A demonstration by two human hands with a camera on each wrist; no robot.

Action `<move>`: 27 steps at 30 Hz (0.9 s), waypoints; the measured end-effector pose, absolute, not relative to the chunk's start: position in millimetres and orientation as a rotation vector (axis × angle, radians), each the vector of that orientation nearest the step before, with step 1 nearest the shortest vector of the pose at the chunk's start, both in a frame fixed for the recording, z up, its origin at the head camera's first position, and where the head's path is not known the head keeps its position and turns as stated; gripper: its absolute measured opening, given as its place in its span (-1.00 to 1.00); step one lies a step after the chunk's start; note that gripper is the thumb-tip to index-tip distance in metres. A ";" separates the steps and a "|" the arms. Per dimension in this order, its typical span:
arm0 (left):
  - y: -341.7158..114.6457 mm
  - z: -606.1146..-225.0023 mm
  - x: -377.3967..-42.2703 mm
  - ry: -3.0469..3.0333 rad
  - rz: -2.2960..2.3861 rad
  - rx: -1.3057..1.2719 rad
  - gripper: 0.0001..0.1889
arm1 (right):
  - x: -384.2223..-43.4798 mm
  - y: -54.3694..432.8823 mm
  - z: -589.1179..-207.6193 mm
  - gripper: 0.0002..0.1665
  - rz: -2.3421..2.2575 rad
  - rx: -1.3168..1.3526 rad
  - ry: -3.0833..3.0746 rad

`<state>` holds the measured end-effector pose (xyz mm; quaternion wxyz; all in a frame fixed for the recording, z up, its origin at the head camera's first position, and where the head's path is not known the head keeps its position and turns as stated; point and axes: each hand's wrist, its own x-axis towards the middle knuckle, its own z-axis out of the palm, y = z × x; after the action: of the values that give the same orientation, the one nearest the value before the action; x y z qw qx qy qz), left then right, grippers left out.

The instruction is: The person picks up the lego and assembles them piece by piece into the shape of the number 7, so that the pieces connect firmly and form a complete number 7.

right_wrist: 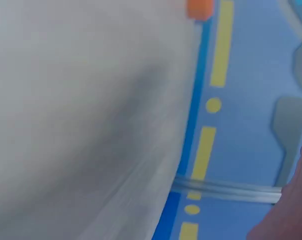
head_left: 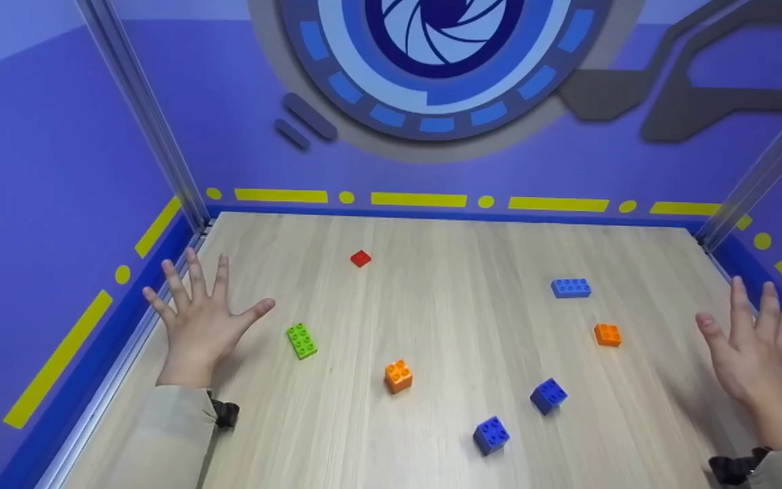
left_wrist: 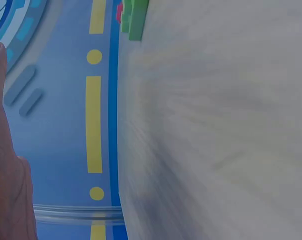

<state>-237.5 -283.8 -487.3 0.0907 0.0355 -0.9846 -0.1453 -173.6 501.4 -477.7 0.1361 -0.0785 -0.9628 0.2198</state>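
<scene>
In the head view my left hand (head_left: 202,326) is held over the table's left side, fingers spread and holding nothing. Nearest to it lies a flat green toy brick (head_left: 302,341), which shows at the top of the left wrist view too. My right hand (head_left: 752,343) hovers by the right edge with fingers straight and nothing in them. An orange brick (head_left: 607,335) and a long light blue brick (head_left: 571,288) lie to its left. Around the middle are another orange brick (head_left: 398,376) and two dark blue bricks (head_left: 549,396). A small red brick (head_left: 360,259) sits farther back.
The wood-grain table (head_left: 445,305) is enclosed by blue-purple panels (head_left: 228,136) at the back and both sides. Metal posts (head_left: 140,102) stand at its back corners. A dark wrist strap (head_left: 225,413) shows on the left sleeve, and a similar one on the right.
</scene>
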 end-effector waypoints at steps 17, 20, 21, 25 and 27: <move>-230.4 -492.4 -224.7 -2.792 -0.617 -0.043 0.23 | -172.2 415.6 -472.9 -0.08 1.242 0.216 -2.598; -215.6 -493.3 -222.2 -2.728 -0.691 -0.091 0.19 | -172.4 402.4 -468.6 -0.15 1.307 0.277 -2.563; -210.5 -493.4 -221.3 -2.707 -0.715 -0.111 0.18 | -172.5 397.9 -466.8 -0.17 1.338 0.298 -2.547; -191.6 -490.7 -220.7 -2.639 -0.777 -0.194 0.12 | -174.9 380.2 -461.4 -0.21 1.467 0.384 -2.456; -182.8 -487.9 -221.1 -2.601 -0.806 -0.240 0.09 | -177.1 372.2 -461.5 -0.23 1.559 0.430 -2.391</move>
<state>-221.1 -182.8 -487.9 0.2024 -0.0861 -0.9318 -0.2888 -177.1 372.2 -461.5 0.1270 0.1476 -0.8216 0.5357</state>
